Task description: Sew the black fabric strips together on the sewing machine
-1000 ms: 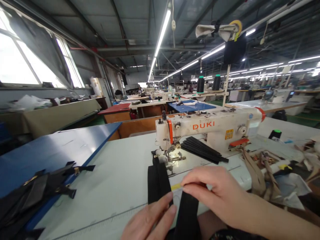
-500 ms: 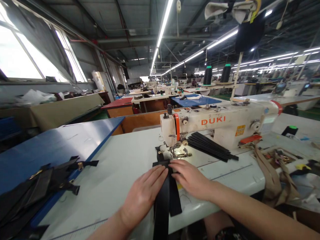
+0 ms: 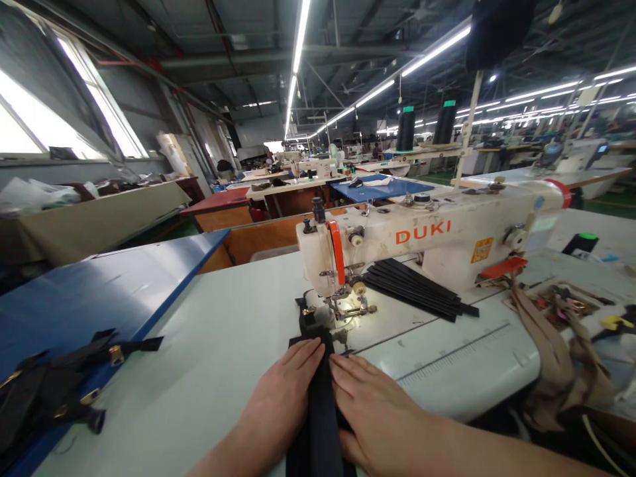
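A black fabric strip lies on the pale sewing table and runs up to the presser foot of a white DUKI sewing machine. My left hand lies flat on the strip's left side, fingers stretched out. My right hand lies flat on its right side, fingertips close to the needle plate. Both hands press the strip down and flank its middle.
A stack of black strips lies under the machine arm. Black straps with brass buckles sit on the blue side table at left. Tan webbing hangs at right. Thread cones stand behind. More workstations fill the hall.
Both hands slid back toward me along the strip and now lie flat on either side of it. A second ago the right hand pinched the strip's end.
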`<state>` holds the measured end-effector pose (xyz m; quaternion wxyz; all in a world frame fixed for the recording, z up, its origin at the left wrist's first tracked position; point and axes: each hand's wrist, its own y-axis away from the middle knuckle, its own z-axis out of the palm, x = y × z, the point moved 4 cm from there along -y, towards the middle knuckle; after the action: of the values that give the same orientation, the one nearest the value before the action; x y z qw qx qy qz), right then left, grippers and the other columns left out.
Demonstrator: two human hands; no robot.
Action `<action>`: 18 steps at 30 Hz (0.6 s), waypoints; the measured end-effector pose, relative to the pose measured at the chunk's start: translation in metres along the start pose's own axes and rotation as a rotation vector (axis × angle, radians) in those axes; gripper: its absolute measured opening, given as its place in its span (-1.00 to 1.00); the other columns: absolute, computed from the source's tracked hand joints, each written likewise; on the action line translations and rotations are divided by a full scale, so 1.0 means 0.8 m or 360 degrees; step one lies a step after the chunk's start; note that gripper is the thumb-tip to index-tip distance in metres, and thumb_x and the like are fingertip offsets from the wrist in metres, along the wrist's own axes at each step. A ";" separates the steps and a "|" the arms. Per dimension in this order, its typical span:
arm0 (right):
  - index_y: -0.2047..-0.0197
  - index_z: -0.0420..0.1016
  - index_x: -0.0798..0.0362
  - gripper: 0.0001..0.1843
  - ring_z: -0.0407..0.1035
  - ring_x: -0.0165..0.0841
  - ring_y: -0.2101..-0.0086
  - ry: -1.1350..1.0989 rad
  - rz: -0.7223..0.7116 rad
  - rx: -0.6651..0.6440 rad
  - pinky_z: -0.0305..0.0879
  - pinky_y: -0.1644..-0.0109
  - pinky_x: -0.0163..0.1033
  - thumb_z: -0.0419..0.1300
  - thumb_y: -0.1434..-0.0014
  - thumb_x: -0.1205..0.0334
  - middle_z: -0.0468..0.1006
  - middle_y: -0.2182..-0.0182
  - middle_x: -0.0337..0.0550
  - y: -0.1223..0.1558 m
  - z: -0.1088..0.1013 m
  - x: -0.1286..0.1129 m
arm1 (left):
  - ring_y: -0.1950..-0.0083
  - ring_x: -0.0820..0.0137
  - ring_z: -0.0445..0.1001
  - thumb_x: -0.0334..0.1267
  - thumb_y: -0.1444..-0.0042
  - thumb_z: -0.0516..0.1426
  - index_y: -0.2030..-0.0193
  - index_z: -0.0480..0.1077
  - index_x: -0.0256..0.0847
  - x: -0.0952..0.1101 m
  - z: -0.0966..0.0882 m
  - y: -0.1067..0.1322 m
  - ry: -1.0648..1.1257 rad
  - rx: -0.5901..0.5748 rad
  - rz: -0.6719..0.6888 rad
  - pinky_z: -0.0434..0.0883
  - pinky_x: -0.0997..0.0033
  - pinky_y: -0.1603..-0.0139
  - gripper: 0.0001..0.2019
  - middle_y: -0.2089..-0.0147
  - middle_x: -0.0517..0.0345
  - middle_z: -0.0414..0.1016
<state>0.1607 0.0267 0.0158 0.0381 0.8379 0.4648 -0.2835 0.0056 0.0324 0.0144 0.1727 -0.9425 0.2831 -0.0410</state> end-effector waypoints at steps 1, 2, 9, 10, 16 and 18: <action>-0.34 0.11 0.26 -0.35 -0.08 -0.18 -0.31 -0.0009 -0.0002 -0.0004 -0.26 -0.39 -0.15 0.04 -0.28 0.10 0.12 -0.31 0.14 0.000 0.002 0.002 | -0.16 0.25 0.43 -0.57 -0.05 -0.06 -0.16 0.37 -0.25 -0.001 0.000 0.001 -0.0012 0.0008 -0.0003 0.38 0.20 -0.20 -0.47 -0.15 -0.04 0.46; -0.34 0.12 0.26 -0.34 -0.07 -0.17 -0.31 -0.0013 -0.0005 -0.0010 -0.25 -0.39 -0.15 0.05 -0.28 0.08 0.12 -0.31 0.14 0.000 0.005 0.004 | -0.17 0.25 0.42 -0.56 -0.05 -0.05 -0.17 0.37 -0.25 -0.002 0.001 0.001 -0.0022 0.0011 -0.0006 0.38 0.20 -0.19 -0.47 -0.16 -0.03 0.46; -0.33 0.15 0.28 -0.31 -0.06 -0.17 -0.31 0.0040 -0.0079 -0.0048 -0.18 -0.38 -0.14 0.08 -0.27 0.03 0.12 -0.31 0.15 -0.004 0.022 0.017 | -0.23 0.24 0.37 -0.53 -0.06 -0.04 -0.23 0.31 -0.26 -0.006 0.007 0.006 -0.0051 0.0059 0.0062 0.36 0.24 -0.19 -0.45 -0.23 -0.06 0.38; -0.32 0.16 0.30 -0.31 -0.05 -0.16 -0.31 0.0066 -0.0091 -0.0046 -0.16 -0.38 -0.15 0.08 -0.27 0.02 0.14 -0.30 0.16 -0.005 0.024 0.018 | -0.23 0.25 0.37 -0.53 -0.07 -0.04 -0.23 0.31 -0.25 -0.006 0.006 0.006 -0.0057 0.0069 0.0069 0.37 0.26 -0.19 -0.45 -0.24 -0.06 0.37; -0.14 0.38 0.44 -0.35 0.09 -0.09 -0.25 0.0330 -0.0200 -0.0031 -0.04 -0.34 -0.14 0.12 -0.25 -0.01 0.31 -0.18 0.29 -0.013 0.038 0.026 | -0.18 0.27 0.43 -0.55 -0.08 -0.05 -0.18 0.34 -0.32 -0.006 0.008 0.004 -0.0165 0.0086 0.0157 0.38 0.35 -0.16 -0.49 -0.19 -0.09 0.42; -0.12 0.40 0.42 -0.38 0.12 -0.09 -0.23 0.0401 -0.0247 0.0019 -0.01 -0.33 -0.14 0.12 -0.24 0.00 0.35 -0.16 0.27 -0.013 0.042 0.027 | -0.19 0.29 0.42 -0.54 -0.09 -0.06 -0.22 0.29 -0.28 -0.008 0.012 0.007 -0.0167 0.0138 0.0177 0.38 0.36 -0.15 -0.48 -0.21 -0.05 0.40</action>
<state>0.1465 0.0384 -0.0211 -0.0475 0.8285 0.5278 -0.1810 -0.0010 0.0348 0.0037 0.2300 -0.9179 0.3234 0.0057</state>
